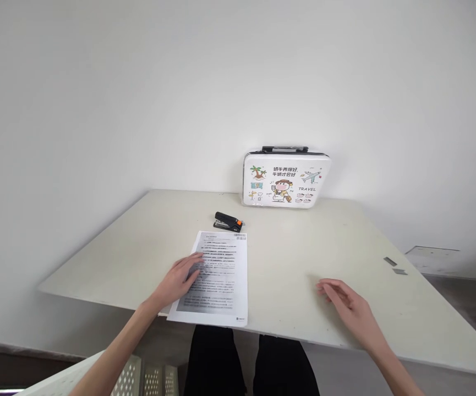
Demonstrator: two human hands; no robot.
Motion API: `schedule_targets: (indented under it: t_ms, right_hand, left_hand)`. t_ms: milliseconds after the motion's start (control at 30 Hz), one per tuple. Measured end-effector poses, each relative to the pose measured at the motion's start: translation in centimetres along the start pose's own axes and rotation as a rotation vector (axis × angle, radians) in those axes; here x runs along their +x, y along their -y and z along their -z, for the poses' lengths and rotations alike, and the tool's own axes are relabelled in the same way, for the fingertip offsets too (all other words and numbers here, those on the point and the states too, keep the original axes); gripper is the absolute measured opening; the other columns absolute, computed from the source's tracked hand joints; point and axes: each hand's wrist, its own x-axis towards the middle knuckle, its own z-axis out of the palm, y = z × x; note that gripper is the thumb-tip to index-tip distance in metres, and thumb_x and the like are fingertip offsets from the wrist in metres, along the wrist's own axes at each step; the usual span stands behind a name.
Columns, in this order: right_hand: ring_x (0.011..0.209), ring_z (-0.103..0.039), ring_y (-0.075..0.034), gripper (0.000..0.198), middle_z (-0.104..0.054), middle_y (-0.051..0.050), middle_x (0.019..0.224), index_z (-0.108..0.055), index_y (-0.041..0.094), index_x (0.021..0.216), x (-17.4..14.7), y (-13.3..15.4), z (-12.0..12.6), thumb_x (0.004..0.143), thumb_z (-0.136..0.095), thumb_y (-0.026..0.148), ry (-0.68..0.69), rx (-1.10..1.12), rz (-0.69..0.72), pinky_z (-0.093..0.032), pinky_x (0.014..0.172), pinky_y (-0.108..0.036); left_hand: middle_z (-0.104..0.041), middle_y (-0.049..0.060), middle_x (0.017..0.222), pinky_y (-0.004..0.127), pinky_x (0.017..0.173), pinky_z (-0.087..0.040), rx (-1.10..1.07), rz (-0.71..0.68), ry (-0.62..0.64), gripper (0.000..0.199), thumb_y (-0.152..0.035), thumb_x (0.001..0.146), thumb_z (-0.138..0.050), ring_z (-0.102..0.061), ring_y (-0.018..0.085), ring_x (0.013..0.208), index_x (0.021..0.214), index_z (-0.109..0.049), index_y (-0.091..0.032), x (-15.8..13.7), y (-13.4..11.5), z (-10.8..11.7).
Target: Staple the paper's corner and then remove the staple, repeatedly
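A printed sheet of paper [221, 286] lies on the left-middle of the table, its lower edge at the table's front edge. Whether it is one sheet or a thin stack, I cannot tell. My left hand [182, 278] rests flat on the paper's left side, fingers stretched out and holding nothing. Just beyond the top of the paper sits a black stapler [227, 221] with an orange part. Over on the right, my right hand [349, 305] is at the tabletop, fingers loosely bent and apart, with nothing visible in it.
Against the wall at the back of the white table [287, 258] stands a white carry case [285, 181] with cartoon prints and a black handle. Two small grey strips [390, 261], apparently staples, lie near the right edge. A white perforated plastic item [128, 377] is below at left.
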Motion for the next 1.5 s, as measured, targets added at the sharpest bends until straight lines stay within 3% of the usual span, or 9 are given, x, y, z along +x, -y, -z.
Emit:
schedule_targets:
  t_ms: [200, 400, 600, 1067, 1500]
  right_hand:
    - [0.107, -0.073, -0.027, 0.045, -0.076, -0.011, 0.12, -0.071, 0.026, 0.109, -0.5, -0.5, -0.3, 0.094, -0.056, 0.065, -0.016, -0.034, 0.004, -0.06, 0.08, -0.029]
    - [0.102, -0.075, -0.027, 0.045, -0.076, -0.012, 0.118, -0.072, 0.025, 0.106, -0.5, -0.1, -0.1, 0.094, -0.056, 0.065, -0.023, -0.082, 0.038, -0.057, 0.063, -0.024]
    - [0.101, -0.075, -0.026, 0.046, -0.077, -0.011, 0.118, -0.073, 0.026, 0.106, -0.3, -0.3, 0.0, 0.093, -0.055, 0.067, -0.014, -0.095, 0.011, -0.056, 0.059, -0.023]
    - [0.105, -0.074, -0.026, 0.043, -0.076, -0.011, 0.119, -0.071, 0.026, 0.109, -0.4, -0.3, -0.1, 0.095, -0.055, 0.064, -0.018, -0.094, 0.034, -0.058, 0.069, -0.026]
    - [0.103, -0.074, -0.026, 0.044, -0.076, -0.011, 0.117, -0.072, 0.025, 0.109, -0.5, 0.0, -0.2, 0.095, -0.055, 0.064, -0.022, -0.092, 0.047, -0.058, 0.072, -0.028]
  left_hand:
    - [-0.05, 0.003, 0.159, 0.046, 0.108, -0.054, -0.211, 0.167, -0.049, 0.051, -0.055, 0.103, -0.045, -0.052, 0.03, 0.142, 0.148, -0.049, -0.033, 0.2, 0.5, 0.6]
    - [-0.054, 0.007, 0.155, 0.049, 0.113, -0.048, -0.172, 0.262, -0.159, 0.054, -0.059, 0.099, -0.05, -0.054, 0.031, 0.139, 0.143, -0.053, -0.028, 1.1, 0.9, 0.5]
    - [-0.054, 0.007, 0.155, 0.05, 0.119, -0.042, -0.095, 0.25, -0.166, 0.057, -0.062, 0.099, -0.048, -0.052, 0.032, 0.142, 0.143, -0.053, -0.027, 1.2, 1.2, -0.1]
    - [-0.052, 0.009, 0.156, 0.052, 0.117, -0.043, 0.021, 0.242, -0.155, 0.055, -0.057, 0.103, -0.04, -0.052, 0.033, 0.141, 0.148, -0.045, -0.025, 1.2, 1.4, -1.2]
    - [-0.054, 0.009, 0.154, 0.051, 0.118, -0.042, 0.004, 0.206, -0.183, 0.051, -0.055, 0.102, -0.039, -0.054, 0.032, 0.14, 0.144, -0.048, -0.026, 1.1, 1.1, -1.1]
